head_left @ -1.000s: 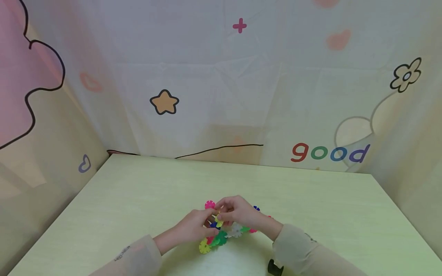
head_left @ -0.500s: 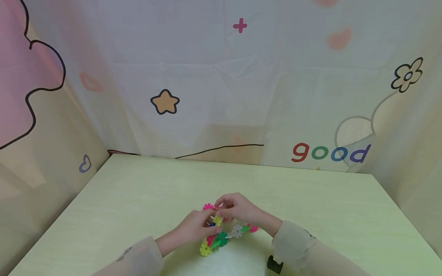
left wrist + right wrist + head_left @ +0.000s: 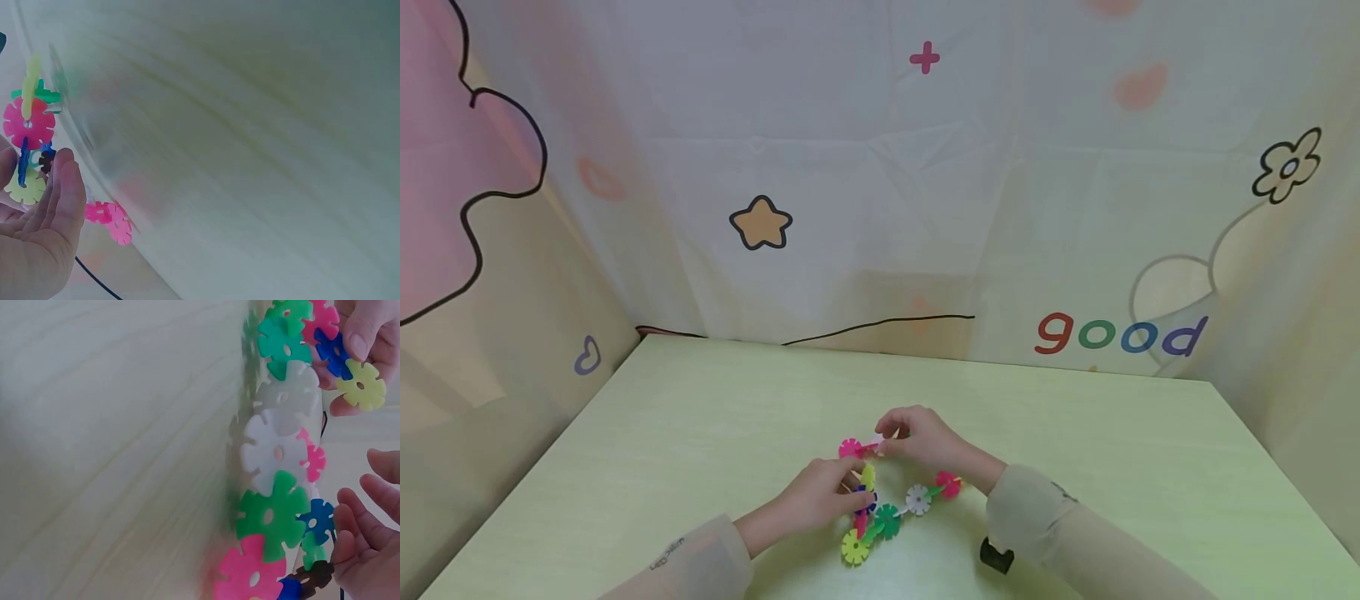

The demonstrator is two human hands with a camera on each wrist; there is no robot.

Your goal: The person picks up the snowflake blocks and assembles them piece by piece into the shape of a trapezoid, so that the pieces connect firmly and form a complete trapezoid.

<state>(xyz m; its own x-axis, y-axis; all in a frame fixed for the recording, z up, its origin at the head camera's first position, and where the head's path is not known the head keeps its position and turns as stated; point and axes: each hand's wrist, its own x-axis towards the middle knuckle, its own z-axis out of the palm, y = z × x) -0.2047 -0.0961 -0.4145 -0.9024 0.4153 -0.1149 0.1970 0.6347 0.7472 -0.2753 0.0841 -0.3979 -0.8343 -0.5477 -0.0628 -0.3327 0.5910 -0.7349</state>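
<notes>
A chain of notched plastic snowflake discs (image 3: 887, 522) in several colours lies curved across the table in the head view. My left hand (image 3: 820, 497) pinches its left part at the blue disc (image 3: 333, 353), beside a yellow disc (image 3: 361, 385). Over the chain's far part, my right hand (image 3: 928, 439) has its fingertips right by a pale disc (image 3: 877, 442) next to the bright pink disc (image 3: 850, 450). In the right wrist view, the fingers (image 3: 362, 519) of that hand are loosely bent and spread, with a gap between them. Part of the chain is hidden behind that hand.
A small black object (image 3: 996, 556) lies near the right sleeve. The pale wooden table (image 3: 737, 400) reaches back to a printed cloth backdrop (image 3: 820, 150), with cloth also at both sides. A dark cable (image 3: 97, 278) shows in the left wrist view.
My right hand has drawn back from the yellow disc and moved farther out over the table. More of the chain's near row shows now. My left hand has stayed almost in place.
</notes>
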